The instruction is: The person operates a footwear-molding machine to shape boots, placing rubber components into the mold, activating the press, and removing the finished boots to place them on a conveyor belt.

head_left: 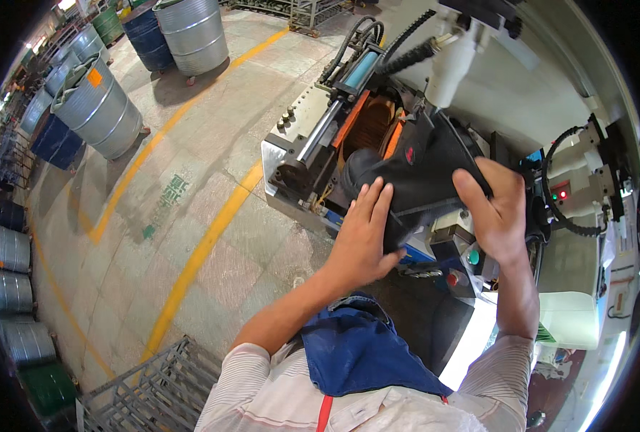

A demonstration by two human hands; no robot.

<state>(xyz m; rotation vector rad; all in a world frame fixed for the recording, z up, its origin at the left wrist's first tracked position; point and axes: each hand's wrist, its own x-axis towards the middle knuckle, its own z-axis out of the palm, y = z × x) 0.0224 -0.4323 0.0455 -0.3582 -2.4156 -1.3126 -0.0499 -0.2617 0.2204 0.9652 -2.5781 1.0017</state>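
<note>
A black boot (424,169) with a small red mark on its side is between my hands, in front of a machine. Its rounded toe points left, and its shaft opens toward the upper right. My left hand (363,234) lies over the boot's near side, fingers extended across it and thumb around the lower edge. At the shaft's edge, my right hand (496,209) grips with thumb and bent fingers. Just behind the boot sits an orange-edged machine bay (370,126) with a brown ribbed interior. A white machine arm (453,68) comes down close to the shaft; their contact is hidden.
A metal cylinder rod (320,133) runs along the machine's left side. Green (474,257) and red (452,279) buttons sit below my right hand. Metal drums (97,104) stand at far left beyond yellow floor lines (205,266). A grey metal rack (154,385) is at lower left.
</note>
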